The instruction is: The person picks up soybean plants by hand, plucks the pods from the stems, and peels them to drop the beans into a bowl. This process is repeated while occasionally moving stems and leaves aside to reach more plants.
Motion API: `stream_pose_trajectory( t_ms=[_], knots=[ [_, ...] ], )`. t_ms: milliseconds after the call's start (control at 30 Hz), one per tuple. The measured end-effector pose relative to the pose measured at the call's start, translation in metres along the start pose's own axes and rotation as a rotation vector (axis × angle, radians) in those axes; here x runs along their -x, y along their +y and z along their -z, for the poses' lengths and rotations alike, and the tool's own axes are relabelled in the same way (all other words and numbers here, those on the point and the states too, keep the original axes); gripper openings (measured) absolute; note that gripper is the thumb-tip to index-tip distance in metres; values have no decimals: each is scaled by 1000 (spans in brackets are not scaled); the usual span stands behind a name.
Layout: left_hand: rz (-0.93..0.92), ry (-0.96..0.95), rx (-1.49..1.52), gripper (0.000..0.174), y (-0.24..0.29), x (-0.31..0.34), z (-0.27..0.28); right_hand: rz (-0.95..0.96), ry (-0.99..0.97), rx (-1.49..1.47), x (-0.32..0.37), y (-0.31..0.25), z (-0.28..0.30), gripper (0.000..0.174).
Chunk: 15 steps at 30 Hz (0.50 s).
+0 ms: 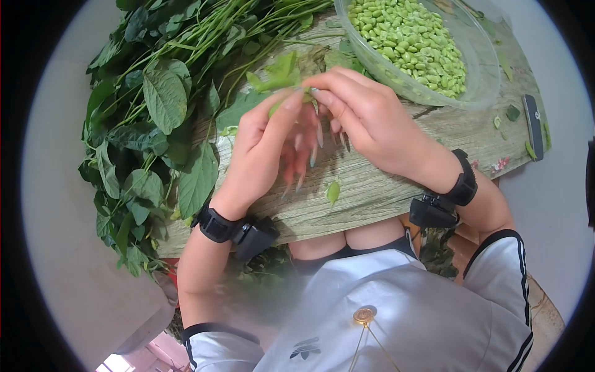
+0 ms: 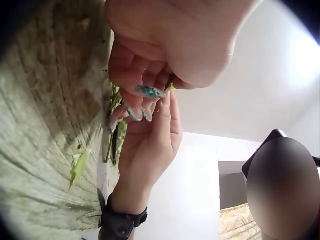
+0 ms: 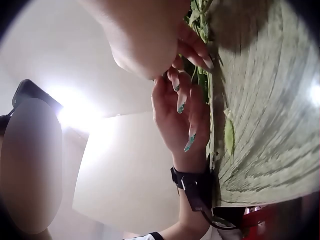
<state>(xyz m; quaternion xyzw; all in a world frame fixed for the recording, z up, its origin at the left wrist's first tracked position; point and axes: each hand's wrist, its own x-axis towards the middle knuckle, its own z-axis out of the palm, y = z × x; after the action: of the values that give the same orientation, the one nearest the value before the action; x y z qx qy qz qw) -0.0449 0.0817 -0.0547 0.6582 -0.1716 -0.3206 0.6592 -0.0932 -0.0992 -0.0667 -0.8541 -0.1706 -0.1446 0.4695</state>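
Both hands meet over the wooden tabletop, fingertips together around a small green soybean pod (image 1: 308,97). The left hand (image 1: 263,137) pinches it between thumb and fingers from one side; the right hand (image 1: 367,118) pinches it from the other. Fingers cover most of the pod, and only a yellow-green bit shows between the fingertips in the left wrist view. Just beyond the hands lie more green pods (image 1: 282,73). A single flat pod (image 1: 333,193) rests on the wood nearer the body, seen also in the right wrist view.
Leafy soybean stalks (image 1: 164,99) pile up along the left and back of the wooden table (image 1: 384,186). A clear plastic bowl (image 1: 486,84) of shelled green beans (image 1: 409,46) stands at the back right. A dark flat phone-like object (image 1: 533,127) lies at the right edge.
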Motion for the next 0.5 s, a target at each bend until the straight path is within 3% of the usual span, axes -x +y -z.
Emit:
stream_pose_trajectory(
  t_ms=[133, 200, 233, 300, 333, 400, 500],
  knots=[
    [-23, 26, 30, 36, -2, 0, 0, 50, 204, -36, -4, -5, -1, 18],
    [-33, 31, 43, 36, -1, 1, 0, 194, 326, -120, -5, 0, -2, 19],
    [-36, 36, 17, 36, 1, 2, 0, 194, 326, -117, -5, -1, 0, 19],
    [-37, 40, -8, 35, 1, 3, -1, 449, 287, 29, -7, -5, 4, 22],
    [-56, 52, -16, 35, -1, 3, -1, 450, 286, 29, -5, -4, 4, 22],
    [-74, 69, -24, 34, -1, 4, -2, 398, 83, 332, 1, -1, 5, 23],
    [-52, 74, -27, 34, 0, 5, -3, 307, 57, 332, -1, 0, 3, 26]
  ],
)
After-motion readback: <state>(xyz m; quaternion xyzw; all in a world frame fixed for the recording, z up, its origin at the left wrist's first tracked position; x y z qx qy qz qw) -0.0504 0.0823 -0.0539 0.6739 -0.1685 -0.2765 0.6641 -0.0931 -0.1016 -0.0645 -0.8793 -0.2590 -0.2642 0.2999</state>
